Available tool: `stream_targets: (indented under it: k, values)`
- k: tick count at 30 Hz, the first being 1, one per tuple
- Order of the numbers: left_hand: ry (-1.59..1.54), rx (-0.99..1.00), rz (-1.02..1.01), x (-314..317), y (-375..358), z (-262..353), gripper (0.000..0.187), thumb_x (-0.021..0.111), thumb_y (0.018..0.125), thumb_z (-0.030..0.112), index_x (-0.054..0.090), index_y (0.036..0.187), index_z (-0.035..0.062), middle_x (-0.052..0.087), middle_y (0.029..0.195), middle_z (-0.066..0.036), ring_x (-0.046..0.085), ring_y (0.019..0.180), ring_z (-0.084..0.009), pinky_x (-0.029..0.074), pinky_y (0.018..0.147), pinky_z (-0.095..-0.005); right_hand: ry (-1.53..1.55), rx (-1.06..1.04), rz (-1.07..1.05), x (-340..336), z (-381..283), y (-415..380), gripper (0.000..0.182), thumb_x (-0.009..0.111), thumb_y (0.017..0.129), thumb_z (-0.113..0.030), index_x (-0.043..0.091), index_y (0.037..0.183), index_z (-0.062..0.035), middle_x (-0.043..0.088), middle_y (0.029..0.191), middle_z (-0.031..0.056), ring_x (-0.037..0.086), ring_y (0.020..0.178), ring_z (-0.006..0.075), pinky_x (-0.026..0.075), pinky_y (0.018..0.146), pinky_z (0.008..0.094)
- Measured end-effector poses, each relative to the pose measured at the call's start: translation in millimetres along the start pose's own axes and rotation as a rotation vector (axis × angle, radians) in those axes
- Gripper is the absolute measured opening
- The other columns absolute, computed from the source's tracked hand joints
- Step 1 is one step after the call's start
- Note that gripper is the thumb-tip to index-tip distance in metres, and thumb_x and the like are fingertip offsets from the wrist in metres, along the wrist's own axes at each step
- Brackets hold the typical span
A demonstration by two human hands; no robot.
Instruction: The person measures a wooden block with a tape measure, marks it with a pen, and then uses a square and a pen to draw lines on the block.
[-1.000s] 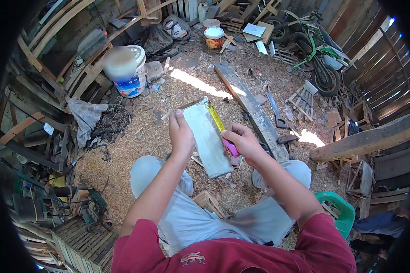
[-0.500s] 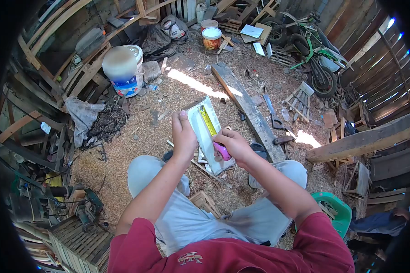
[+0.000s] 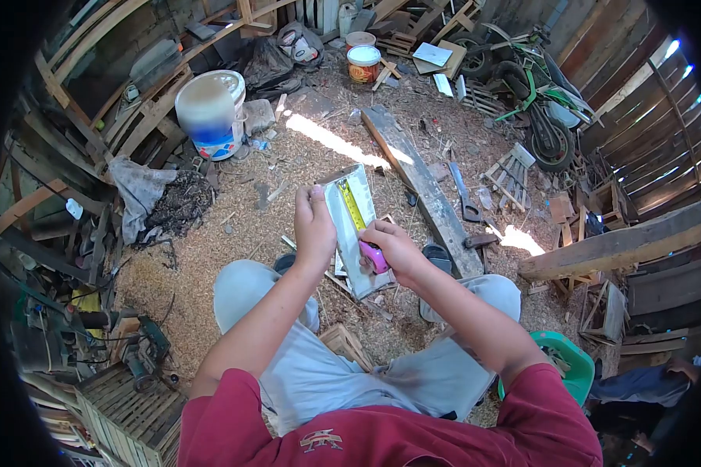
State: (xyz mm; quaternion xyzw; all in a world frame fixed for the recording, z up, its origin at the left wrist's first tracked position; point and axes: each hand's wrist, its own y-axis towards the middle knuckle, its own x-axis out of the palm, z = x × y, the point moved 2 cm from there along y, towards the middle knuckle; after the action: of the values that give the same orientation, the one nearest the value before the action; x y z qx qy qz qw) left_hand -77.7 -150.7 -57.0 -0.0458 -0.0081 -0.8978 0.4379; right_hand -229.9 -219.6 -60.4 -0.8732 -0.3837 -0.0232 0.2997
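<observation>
A flat whitish board [image 3: 356, 282] is held up above my knees, slightly tilted. My left hand [image 3: 315, 226] is closed on its left edge, thumb near the upper corner. In my right hand [image 3: 393, 247] is a tape measure with a pink case [image 3: 372, 257], gripped against the board's right side. Its yellow blade [image 3: 352, 204] lies drawn out along the board's face, with the end hook close to the far edge.
A long thick plank [image 3: 424, 194] lies ahead on the sawdust floor, with a handsaw [image 3: 463, 191] to its right. A white bucket [image 3: 210, 117] stands at left, a green basin [image 3: 576, 366] near my right elbow. Another person's sleeve [image 3: 639, 387] shows at lower right.
My hands, the board and the tape measure keep nearly the same pose. The view has shifted slightly, and the tape case sits a little further left and higher.
</observation>
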Motion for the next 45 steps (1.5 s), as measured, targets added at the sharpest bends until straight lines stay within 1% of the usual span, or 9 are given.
stream_targets:
  k: [10,19,22,25,28,31,34,37,45]
  values:
    - [0.05,0.055,-0.027,0.8,-2.0,9.2,0.038,0.043,0.114,0.035,0.059,0.108,0.0017,0.066,0.092,-0.008,0.061,0.084,-0.0143,0.05,0.081,-0.0333,0.055,0.004,0.028,2.9,3.6,-5.3,0.016,0.066,0.098,-0.019,0.061,0.091,-0.0052,0.061,0.08,0.0053,0.066,0.063,0.0178,0.052,0.052,0.0326]
    - [0.055,0.081,-0.009,0.4,4.5,-2.3,0.034,0.044,0.113,0.035,0.056,0.112,0.0034,0.064,0.089,-0.007,0.06,0.082,-0.0142,0.05,0.077,-0.0332,0.038,-0.012,0.027,0.2,4.2,-2.2,0.016,0.066,0.097,-0.019,0.062,0.091,-0.0052,0.062,0.08,0.0054,0.066,0.063,0.0177,0.052,0.052,0.0329]
    - [0.004,0.041,0.034,2.7,-5.0,13.0,0.028,0.045,0.113,0.032,0.05,0.12,0.0047,0.062,0.093,-0.009,0.058,0.084,-0.0146,0.049,0.078,-0.034,0.024,-0.008,0.026,-0.4,6.3,-2.2,0.016,0.066,0.097,-0.02,0.062,0.091,-0.0052,0.062,0.08,0.0053,0.066,0.063,0.0177,0.052,0.052,0.0328]
    - [-0.055,0.119,0.027,1.4,1.5,1.2,0.026,0.045,0.113,0.027,0.045,0.127,0.0059,0.06,0.098,-0.01,0.058,0.088,-0.0153,0.049,0.08,-0.0343,0.018,-0.011,0.023,0.5,3.6,-2.4,0.016,0.067,0.097,-0.02,0.062,0.092,-0.0052,0.062,0.08,0.005,0.066,0.063,0.0174,0.051,0.053,0.0322]
    - [0.081,0.175,0.076,-1.3,5.6,-1.3,0.023,0.043,0.113,0.023,0.046,0.129,0.0075,0.059,0.101,-0.01,0.057,0.09,-0.0156,0.048,0.081,-0.0342,0.021,-0.013,0.035,2.3,2.3,-5.5,0.016,0.067,0.097,-0.02,0.062,0.093,-0.0053,0.063,0.081,0.0049,0.066,0.063,0.0171,0.051,0.054,0.0317]
    - [-0.02,0.121,0.042,1.7,-2.0,11.5,0.024,0.042,0.113,0.021,0.046,0.133,0.0101,0.059,0.103,-0.011,0.058,0.091,-0.0159,0.048,0.082,-0.0338,0.017,-0.029,0.04,0.7,5.8,-1.0,0.017,0.066,0.098,-0.021,0.062,0.093,-0.0053,0.063,0.081,0.0049,0.066,0.063,0.0169,0.051,0.054,0.0317]
    - [0.002,0.082,-0.02,0.9,-4.0,14.3,0.024,0.04,0.113,0.02,0.048,0.134,0.0113,0.06,0.108,-0.012,0.058,0.093,-0.0154,0.048,0.084,-0.0333,0.022,-0.026,0.035,1.3,6.0,-0.9,0.017,0.065,0.099,-0.021,0.062,0.093,-0.0054,0.063,0.082,0.0049,0.066,0.063,0.0168,0.052,0.054,0.032]
    - [0.06,0.212,-0.041,0.5,-4.7,16.0,0.023,0.04,0.113,0.018,0.05,0.133,0.0132,0.057,0.112,-0.008,0.055,0.099,-0.0125,0.048,0.089,-0.0309,0.039,-0.004,0.026,1.5,4.0,-3.5,0.017,0.065,0.099,-0.021,0.062,0.093,-0.0055,0.062,0.081,0.0048,0.066,0.063,0.0166,0.052,0.054,0.0321]
    - [0.078,0.282,-0.07,2.3,-0.6,5.1,0.023,0.037,0.113,0.014,0.051,0.131,0.0124,0.057,0.112,-0.006,0.055,0.099,-0.0117,0.047,0.09,-0.0306,0.037,-0.011,0.023,-3.4,8.7,1.6,0.018,0.064,0.1,-0.023,0.063,0.093,-0.0058,0.062,0.081,0.0046,0.065,0.064,0.0163,0.052,0.054,0.0318]
